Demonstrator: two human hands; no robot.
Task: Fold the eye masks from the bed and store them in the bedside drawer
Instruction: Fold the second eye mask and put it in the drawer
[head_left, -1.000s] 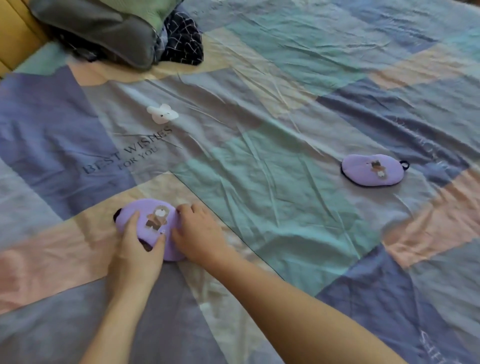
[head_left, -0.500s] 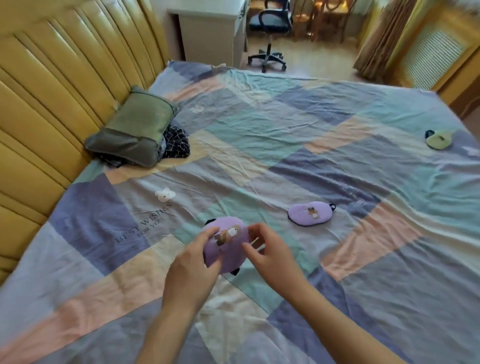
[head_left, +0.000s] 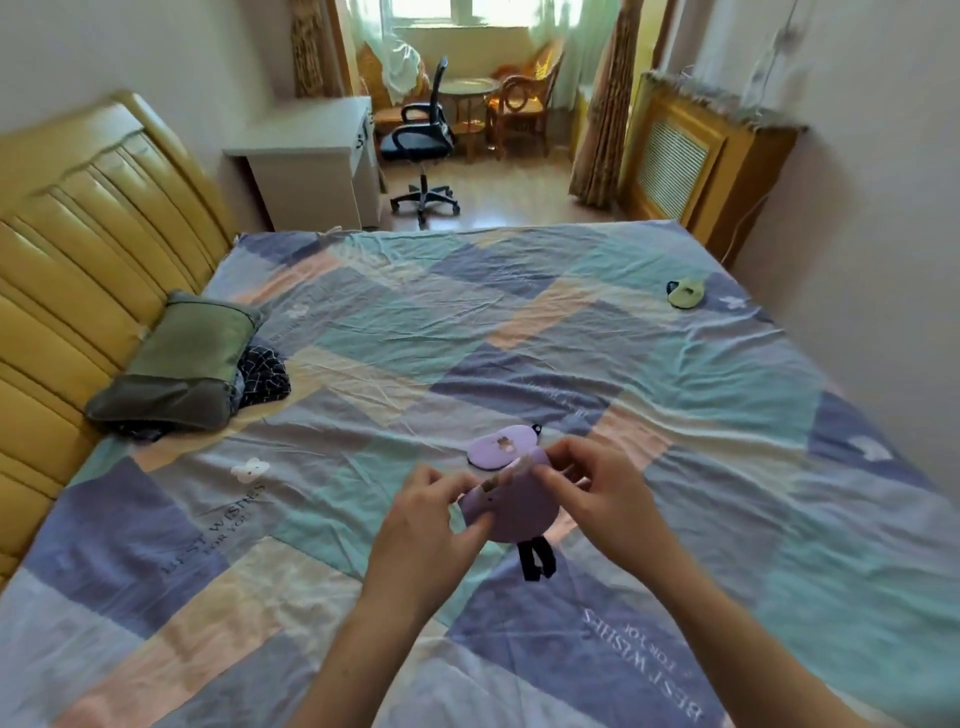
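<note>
Eye masks number three in view: two purple and one pale green. The held purple eye mask (head_left: 511, 512) is up off the bed (head_left: 519, 322), pinched between both hands at about 6 o'clock in the view. It is doubled over, its folded top edge running from 8 o'clock up toward 2 o'clock, and a black strap (head_left: 535, 560) dangles from its lower edge toward 6 o'clock. The left hand (head_left: 426, 530) has its fingers (head_left: 470, 527) clamped on the mask's left end, thumb on the near face. The right hand (head_left: 597, 499) has its fingers (head_left: 553, 475) closed on the upper right corner.

The second purple eye mask (head_left: 501, 448) lies flat on the bed just beyond the hands, its long axis running roughly 8 o'clock to 2 o'clock, with a small black loop at its 2 o'clock end. The green eye mask (head_left: 685, 294) lies well apart, near the bed's far right edge at 2 o'clock.

One green-grey pillow (head_left: 176, 364) rests against the yellow headboard (head_left: 78, 249) at 9 o'clock, over a dark checked cloth (head_left: 262, 376).
</note>
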